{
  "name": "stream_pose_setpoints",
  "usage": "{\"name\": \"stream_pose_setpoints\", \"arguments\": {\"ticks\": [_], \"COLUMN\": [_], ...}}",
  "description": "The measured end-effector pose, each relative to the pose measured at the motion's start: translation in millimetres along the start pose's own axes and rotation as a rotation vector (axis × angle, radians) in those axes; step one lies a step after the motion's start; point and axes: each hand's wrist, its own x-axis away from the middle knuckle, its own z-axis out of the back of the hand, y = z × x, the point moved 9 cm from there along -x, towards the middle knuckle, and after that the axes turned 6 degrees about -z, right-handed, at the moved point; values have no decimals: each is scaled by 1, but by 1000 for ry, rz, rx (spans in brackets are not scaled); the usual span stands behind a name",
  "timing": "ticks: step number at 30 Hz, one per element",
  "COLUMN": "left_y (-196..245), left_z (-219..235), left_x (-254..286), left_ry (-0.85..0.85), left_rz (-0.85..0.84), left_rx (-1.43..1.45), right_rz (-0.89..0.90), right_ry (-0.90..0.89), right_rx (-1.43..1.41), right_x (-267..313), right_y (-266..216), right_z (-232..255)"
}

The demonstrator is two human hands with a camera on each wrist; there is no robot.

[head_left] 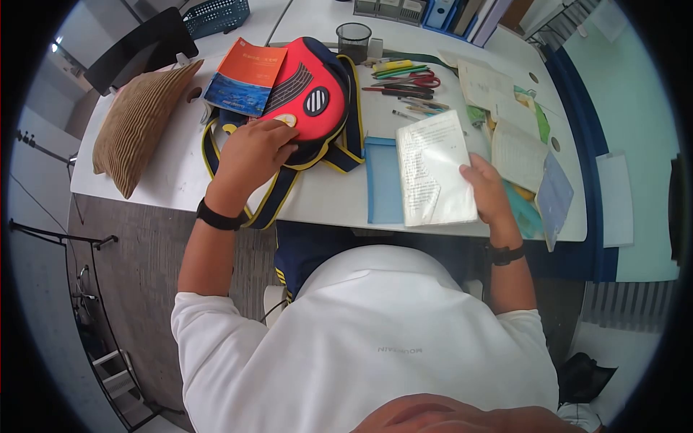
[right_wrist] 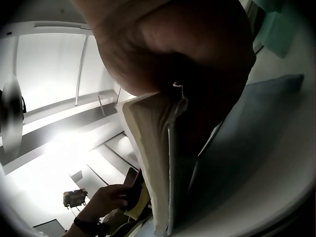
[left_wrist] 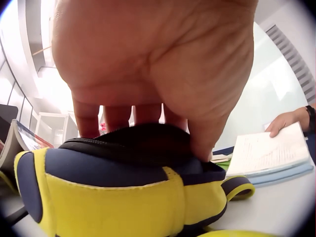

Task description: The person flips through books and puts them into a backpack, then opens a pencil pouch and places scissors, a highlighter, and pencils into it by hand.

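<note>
On the desk lies a red, navy and yellow backpack (head_left: 310,94). My left hand (head_left: 256,148) grips the edge of its unzipped opening (left_wrist: 148,143), fingers bent over the red panel and thumb at the opening's right end. An orange and blue book (head_left: 245,76) lies partly over the bag's left side. My right hand (head_left: 487,189) holds a thick book (head_left: 437,169) in a clear cover, thumb on the printed face and the other fingers underneath. The held book overlaps a blue zip pouch (head_left: 382,180) in the head view.
Pens, markers and red-handled scissors (head_left: 426,81) lie beyond the pouch, near a black mesh pen cup (head_left: 354,42). Open notebooks (head_left: 516,137) and a blue booklet (head_left: 554,191) cover the right side. A brown corduroy cushion (head_left: 144,126) sits at the left end.
</note>
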Motion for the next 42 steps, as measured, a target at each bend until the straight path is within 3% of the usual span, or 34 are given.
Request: {"name": "stream_pose_setpoints", "arguments": {"ticks": [2,4,6,7,11,13,18,20,26,28,30,34,39,42], "left_y": [-5,-22,-39,-48,-53,-46,-38,-26,-13,-9,-9,-11,-17,-27], "left_z": [11,42,61,71,80,80,62,61,45,43,41,37,21,28], "left_x": [-7,-15,-26,-26,-28,-27,-18,-18,-17,-14,-14,-14,-15,-9], "left_ry": [100,367,435,498,551,610,577,594,561,546,526,523,376,439], "left_rz": [-6,63,123,178,308,212,171,54,-79,-91,-88,-141,-126,-116], "left_rx": [-72,-11,78,165,266,232,330,355,332,381,387,401,382,339], "right_rz": [43,23,3,2,-46,-92,-144,-149,-30,-79,972,978,995,1005], "right_ry": [-99,-118,-289,-291,-410,-401,-411,-386,-446,-460,-43,-170,-370,-443], "right_rx": [-278,-315,-506,-502,-525,-497,-458,-469,-692,-790,751,660,515,454], "right_x": [1,0,3,3,-25,-44,-82,-89,-121,-141,-119,-142,-156,-146], "right_y": [-22,-38,-63,-73,-89,-91,-96,-94,-88,-69,-115,-110,-105,-112], "right_z": [-9,-18,-49,-65,-138,-167,-227,-254,-318,-329,-338,-336,-322,-309]}}
